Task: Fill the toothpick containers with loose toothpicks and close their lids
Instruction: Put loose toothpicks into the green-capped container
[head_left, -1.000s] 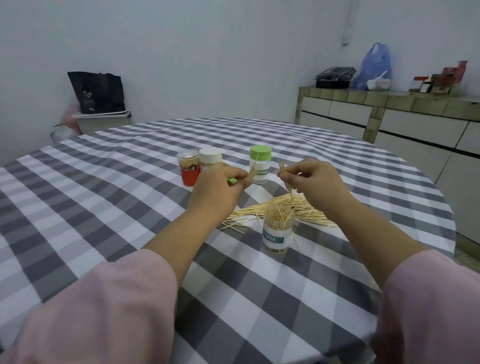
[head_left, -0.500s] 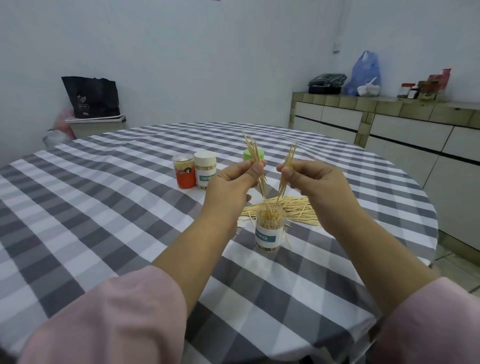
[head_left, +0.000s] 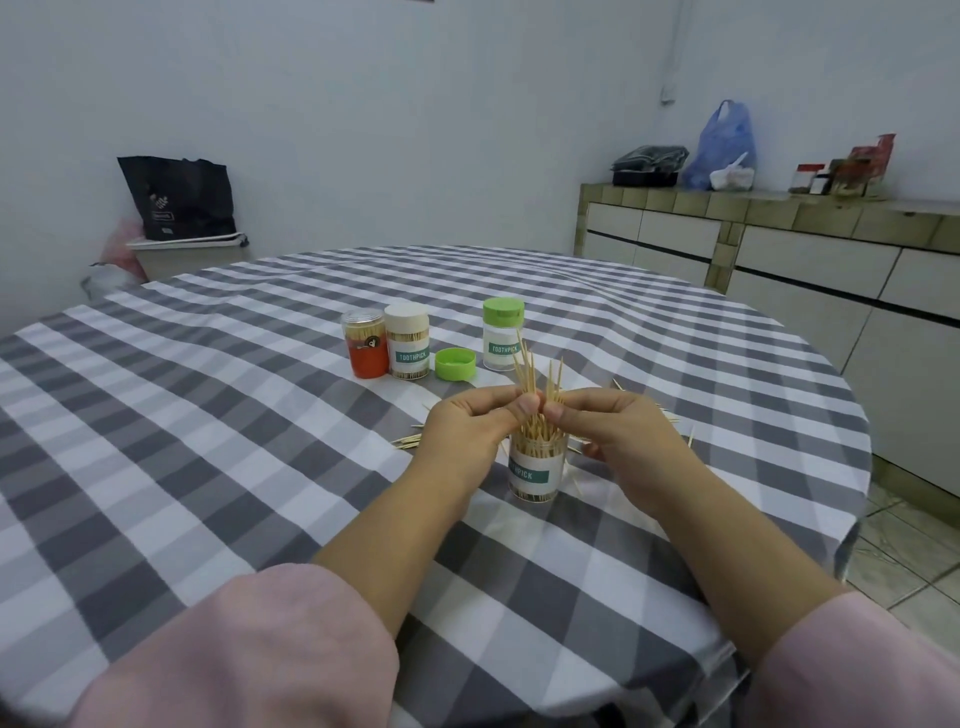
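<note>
An open clear toothpick container with a teal label stands on the checked table, nearly full. Right above its mouth my left hand and my right hand each pinch a small upright bunch of toothpicks, thumbs almost touching. Loose toothpicks lie behind and beside my hands, mostly hidden. A loose green lid lies open side up further back. Behind it stand a green-lidded container, a white-lidded container and an orange container.
A tiled counter with drawers runs along the right wall, holding a blue plastic bag, a black tray and jars. A black bag sits on a bin at the back left. The table edge curves close on the right.
Both hands have dropped and come together, bringing their toothpick bunches down to the open container's mouth. The green lid on the table has come into view.
</note>
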